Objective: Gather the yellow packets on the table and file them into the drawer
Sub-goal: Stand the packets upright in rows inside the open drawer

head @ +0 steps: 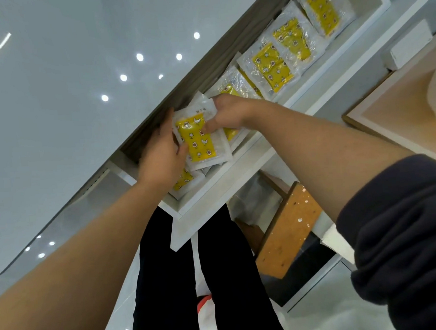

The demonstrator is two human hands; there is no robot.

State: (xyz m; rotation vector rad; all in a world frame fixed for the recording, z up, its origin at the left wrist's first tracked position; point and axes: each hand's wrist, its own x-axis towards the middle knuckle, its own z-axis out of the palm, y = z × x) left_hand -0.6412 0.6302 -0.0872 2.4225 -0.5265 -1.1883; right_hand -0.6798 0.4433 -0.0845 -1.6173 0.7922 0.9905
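We've got the yellow packet (197,143) between us: left grip (160,153) pinching one edge, right grip (230,113) clamped on the other, long axis lying across the drawer (249,152).

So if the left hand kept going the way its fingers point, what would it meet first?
Probably the dark strip below the tabletop; fingertips of the left hand, which holds the yellow packet, look almost against it; depth is unclear.

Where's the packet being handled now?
Head view, centre: the yellow packet is held between left hand and right hand at the drawer, lower-left of the filed packets.
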